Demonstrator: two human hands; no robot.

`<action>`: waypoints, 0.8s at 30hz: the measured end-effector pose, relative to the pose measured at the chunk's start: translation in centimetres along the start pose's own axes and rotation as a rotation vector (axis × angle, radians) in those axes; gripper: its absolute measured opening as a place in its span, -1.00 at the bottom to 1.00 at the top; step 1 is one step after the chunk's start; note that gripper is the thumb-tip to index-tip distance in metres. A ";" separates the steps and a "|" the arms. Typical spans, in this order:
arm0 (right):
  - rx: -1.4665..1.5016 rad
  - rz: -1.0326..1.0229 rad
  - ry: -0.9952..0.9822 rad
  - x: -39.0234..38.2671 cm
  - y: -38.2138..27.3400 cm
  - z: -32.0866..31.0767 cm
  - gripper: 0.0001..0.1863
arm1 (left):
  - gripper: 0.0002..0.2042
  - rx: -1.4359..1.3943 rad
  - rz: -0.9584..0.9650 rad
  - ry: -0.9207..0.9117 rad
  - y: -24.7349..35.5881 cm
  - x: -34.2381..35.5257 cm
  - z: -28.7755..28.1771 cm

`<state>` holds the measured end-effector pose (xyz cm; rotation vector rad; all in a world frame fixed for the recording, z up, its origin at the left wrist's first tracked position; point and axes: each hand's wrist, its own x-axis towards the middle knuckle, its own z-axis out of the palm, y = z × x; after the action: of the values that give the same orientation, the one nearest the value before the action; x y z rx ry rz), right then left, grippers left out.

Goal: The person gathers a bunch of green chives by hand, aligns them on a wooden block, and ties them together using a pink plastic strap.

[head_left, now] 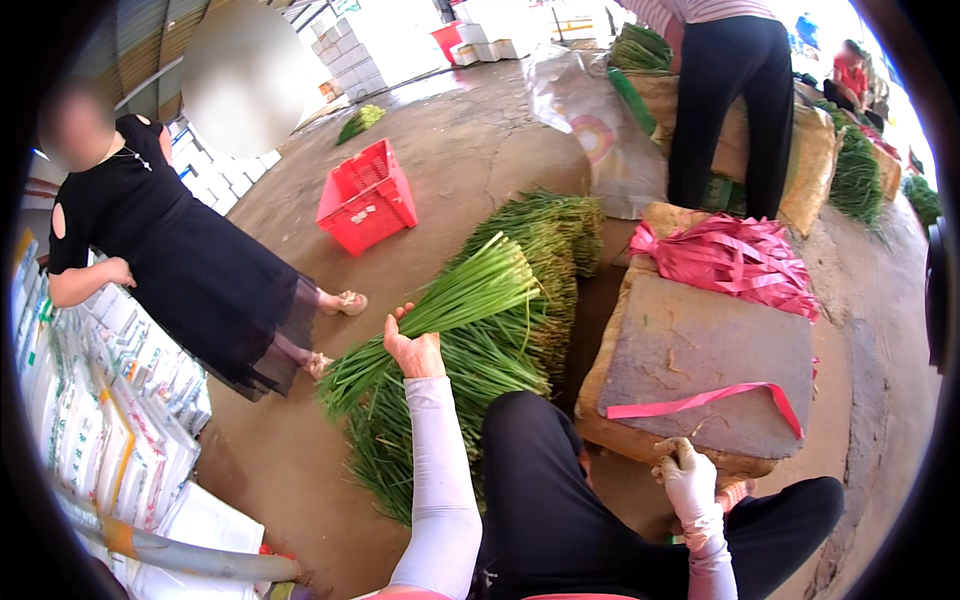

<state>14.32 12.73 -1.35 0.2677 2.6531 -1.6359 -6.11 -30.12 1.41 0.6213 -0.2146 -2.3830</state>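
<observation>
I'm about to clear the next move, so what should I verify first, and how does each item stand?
1. Left hand gripping the bundle of green stalks: ok.
2. Bundle on the brown block: not ok; it is over the pile, left of the block.
3. Pink strip lying across the block: ok.
4. Block top free of scraps: not ok; a few dry bits lie there.
5. Gloved right hand empty: cannot tell; its fingers are curled.
</observation>
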 end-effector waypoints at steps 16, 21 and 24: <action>-0.103 -0.149 -0.043 -0.1 1.7 2.0 -0.86 | -0.73 -0.054 0.056 -0.081 8.1 1.4 -1.7; -0.055 -0.141 -0.115 0.0 3.2 1.7 -0.88 | -0.76 -0.056 -0.018 -0.252 3.7 -0.8 1.0; -0.112 -0.146 -0.119 -0.5 3.0 1.6 -0.88 | -0.76 -0.018 -0.041 -0.154 1.6 -3.6 1.9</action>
<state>15.12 12.57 -4.65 -0.0258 2.7172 -1.4796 -3.76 -29.05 4.95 0.4373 -0.2496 -2.4715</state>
